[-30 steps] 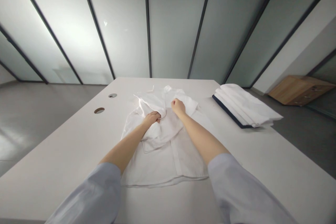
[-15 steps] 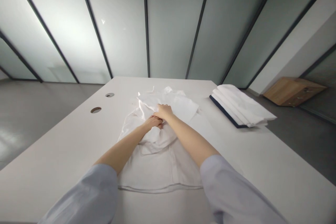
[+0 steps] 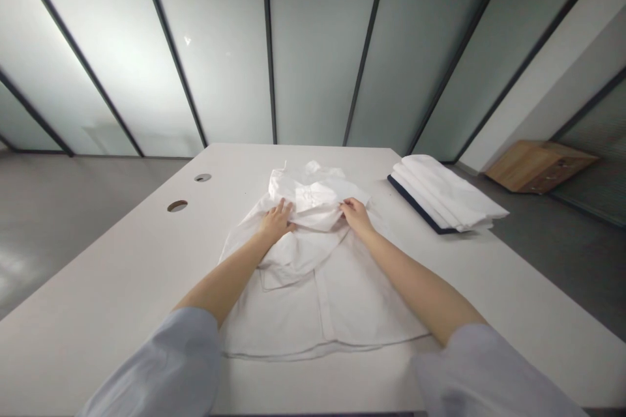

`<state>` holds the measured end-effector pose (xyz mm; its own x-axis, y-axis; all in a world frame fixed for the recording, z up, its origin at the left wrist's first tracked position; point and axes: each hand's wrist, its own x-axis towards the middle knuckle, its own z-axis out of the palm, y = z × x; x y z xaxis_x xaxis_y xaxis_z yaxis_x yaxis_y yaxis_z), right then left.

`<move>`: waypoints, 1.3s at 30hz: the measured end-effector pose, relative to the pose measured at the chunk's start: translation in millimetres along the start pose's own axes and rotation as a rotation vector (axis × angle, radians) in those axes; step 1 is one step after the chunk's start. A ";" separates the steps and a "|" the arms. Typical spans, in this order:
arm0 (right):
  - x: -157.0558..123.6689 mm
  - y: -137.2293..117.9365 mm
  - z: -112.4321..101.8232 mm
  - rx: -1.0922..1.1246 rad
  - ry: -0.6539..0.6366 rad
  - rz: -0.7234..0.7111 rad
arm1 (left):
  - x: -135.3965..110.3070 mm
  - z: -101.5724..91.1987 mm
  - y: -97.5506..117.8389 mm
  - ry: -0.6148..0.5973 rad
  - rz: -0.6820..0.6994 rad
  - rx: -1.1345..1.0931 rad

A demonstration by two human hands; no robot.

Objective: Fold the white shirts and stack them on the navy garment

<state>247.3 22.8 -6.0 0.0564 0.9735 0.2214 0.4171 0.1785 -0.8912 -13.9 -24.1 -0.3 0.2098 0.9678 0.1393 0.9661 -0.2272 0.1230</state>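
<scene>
A white coat (image 3: pixel 298 319) lies in front of me with its wide hem toward me. A front placket and a pocket outline show on its lower part, while the upper part is bunched in folds. My left hand (image 3: pixel 276 221) rests on the left side of the bunched cloth with its fingers stretched out. At the right side of the same folds, my right hand (image 3: pixel 357 216) pinches an edge of the coat between thumb and fingers. Crumpled, shiny white cloth lies just beyond both hands.
A stack of folded white cloth (image 3: pixel 445 189) with a dark navy piece (image 3: pixel 415 205) under it sits at the table's right edge. Two round holes, one nearer (image 3: pixel 177 206), are at the left of the white table (image 3: pixel 127 300). A wooden cabinet (image 3: pixel 540 166) stands on the floor at right.
My hands were together at the middle of the coat and are now apart. The right hand moved right to the folds' edge, the left slightly left, and the cloth between them is spread wider.
</scene>
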 end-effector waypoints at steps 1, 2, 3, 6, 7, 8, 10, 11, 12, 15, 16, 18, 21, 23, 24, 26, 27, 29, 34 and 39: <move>-4.6 6.2 -7.6 0.000 -0.016 0.028 | 0.1 -2.4 -0.1 0.002 -0.002 0.008; -7.7 11.0 -14.3 -0.021 -0.016 0.049 | -0.1 -5.0 0.2 0.003 0.000 0.019; -9.3 14.3 -20.1 -0.057 0.000 0.057 | -0.5 -7.6 0.7 -0.001 0.003 0.032; -6.6 13.0 -30.1 -0.201 0.083 -0.041 | -1.8 -14.8 2.7 -0.028 0.014 0.086; -4.4 8.9 -30.4 -0.259 0.089 -0.115 | -1.8 -16.6 2.8 -0.039 0.026 0.108; -2.3 3.1 -29.0 -0.329 0.074 -0.196 | -1.6 -18.0 2.4 -0.049 0.045 0.127; 0.7 -12.2 -21.2 -0.516 0.006 -0.309 | -0.5 -19.5 -0.2 -0.063 0.092 0.150; 1.5 -20.7 -15.4 -0.625 -0.035 -0.320 | 0.2 -19.7 -2.5 -0.065 0.110 0.154; 1.8 -29.2 -9.0 -0.737 -0.076 -0.303 | 0.9 -19.5 -5.2 -0.061 0.116 0.156; 1.8 -48.9 8.0 -1.020 -0.216 -0.203 | 1.8 -17.6 -15.0 -0.032 0.064 0.162; 2.0 -52.7 11.2 -1.080 -0.275 -0.188 | 1.7 -16.6 -18.4 -0.026 0.037 0.161; 2.1 -55.8 13.0 -1.128 -0.395 -0.195 | 1.1 -14.5 -24.8 -0.026 -0.002 0.147; 0.2 -53.2 8.6 -1.088 -0.491 -0.233 | 0.4 -11.9 -32.2 -0.032 -0.022 0.111; -2.6 -50.6 5.6 -1.060 -0.478 -0.252 | 0.4 -11.1 -34.7 -0.036 -0.023 0.099; -3.8 -49.6 4.4 -1.043 -0.448 -0.251 | 0.4 -11.0 -35.2 -0.040 -0.023 0.098; -4.8 -48.3 1.4 -0.959 -0.326 -0.216 | 0.4 -11.5 -35.3 -0.046 -0.023 0.102; -4.4 -47.8 -1.3 -0.877 -0.228 -0.185 | 0.4 -12.0 -35.2 -0.049 -0.025 0.103; -2.8 -46.4 -10.4 -0.631 0.014 -0.115 | 0.4 -13.2 -35.4 -0.054 -0.032 0.103; -17.7 -36.9 -51.3 0.131 0.364 -0.081 | 2.9 -16.2 -43.5 -0.062 -0.058 0.104; -72.7 -26.3 -85.6 0.389 0.276 0.062 | 5.1 -20.1 -55.8 0.004 -0.089 0.122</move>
<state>309.9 -64.9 35.2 0.3307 0.9193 0.2134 0.0383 0.2129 -0.9763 -69.8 -8.7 13.3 0.1220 0.9831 0.1368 0.9920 -0.1252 0.0149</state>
